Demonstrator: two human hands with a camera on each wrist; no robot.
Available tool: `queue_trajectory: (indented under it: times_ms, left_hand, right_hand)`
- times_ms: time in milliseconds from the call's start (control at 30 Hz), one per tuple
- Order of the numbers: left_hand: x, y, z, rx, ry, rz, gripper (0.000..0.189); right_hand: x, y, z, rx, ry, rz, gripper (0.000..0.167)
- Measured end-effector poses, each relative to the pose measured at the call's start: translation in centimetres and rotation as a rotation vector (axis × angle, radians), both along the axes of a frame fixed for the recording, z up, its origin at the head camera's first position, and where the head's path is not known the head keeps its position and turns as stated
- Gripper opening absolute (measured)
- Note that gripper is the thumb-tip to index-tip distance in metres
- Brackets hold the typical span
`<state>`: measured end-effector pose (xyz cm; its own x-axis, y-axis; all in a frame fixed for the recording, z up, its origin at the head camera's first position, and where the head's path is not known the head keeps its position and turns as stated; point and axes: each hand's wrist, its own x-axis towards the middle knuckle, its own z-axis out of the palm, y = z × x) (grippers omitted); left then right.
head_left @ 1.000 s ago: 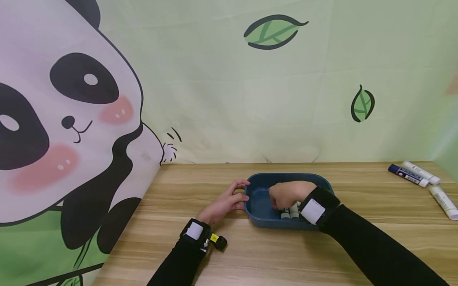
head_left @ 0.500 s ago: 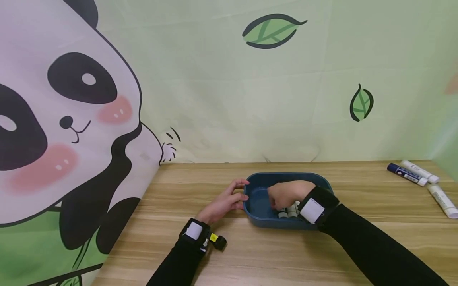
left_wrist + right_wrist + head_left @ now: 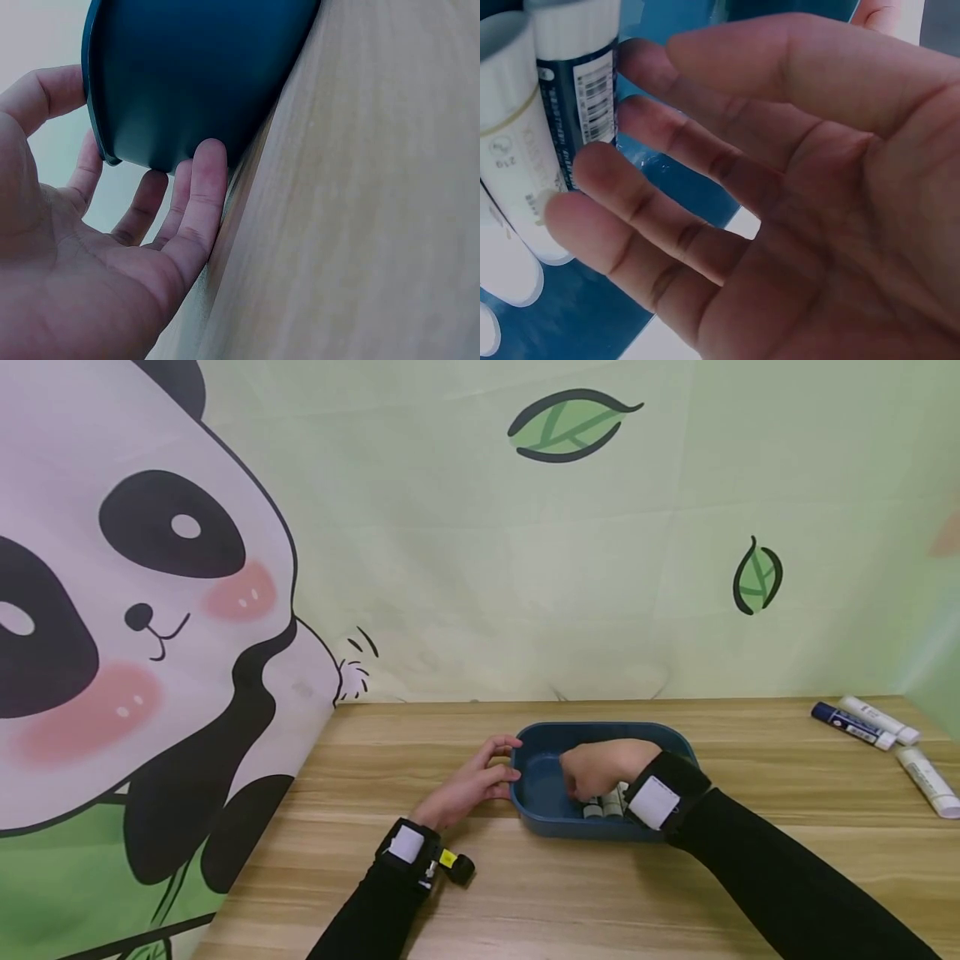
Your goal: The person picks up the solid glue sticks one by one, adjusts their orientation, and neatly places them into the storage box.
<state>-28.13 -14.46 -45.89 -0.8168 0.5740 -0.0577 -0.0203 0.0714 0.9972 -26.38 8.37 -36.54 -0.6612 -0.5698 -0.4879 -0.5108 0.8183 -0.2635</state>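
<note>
A dark blue oblong plastic bin (image 3: 562, 829) stands on the wooden table. At its left end is my left hand (image 3: 465, 787), the thumb on the rim and the fingertips against the outer wall in the left wrist view. My right hand (image 3: 611, 762) reaches down inside the bin. Its extended fingertips meet a glue stick with a dark blue barcode label (image 3: 592, 97) and a white glue stick (image 3: 521, 142) beside it. More white glue sticks lie alongside in the right wrist view. From the head, the right hand and wrist hide part of the row.
At the table's far right lie a glue stick with a dark blue label (image 3: 853, 727) and two white glue sticks, one behind (image 3: 881, 720) and one nearer (image 3: 928, 782). A printed panda backdrop (image 3: 480, 568) rises behind the table's back edge.
</note>
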Motion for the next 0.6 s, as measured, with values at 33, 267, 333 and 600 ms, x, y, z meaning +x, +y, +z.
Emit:
queue_trajectory:
  times_ms: [33, 267, 333, 600]
  left_hand:
    - [0.0, 0.0, 0.0, -0.002, 0.001, -0.002, 0.042]
    - [0.0, 0.0, 0.1, -0.008, 0.004, -0.014, 0.042]
    - [0.0, 0.0, 0.1, -0.009, 0.005, -0.014, 0.042]
    - [0.1, 0.0, 0.1, -0.005, 0.003, -0.009, 0.042]
  right_hand:
    - [0.0, 0.0, 0.0, -0.001, -0.002, -0.005, 0.014]
    - [0.2, 0.1, 0.3, -0.032, 0.014, 0.011, 0.015]
    - [0.1, 0.3, 0.4, -0.063, 0.028, 0.029, 0.015]
    - [-0.4, 2.0, 1.0, -0.208, 0.109, 0.064, 0.019]
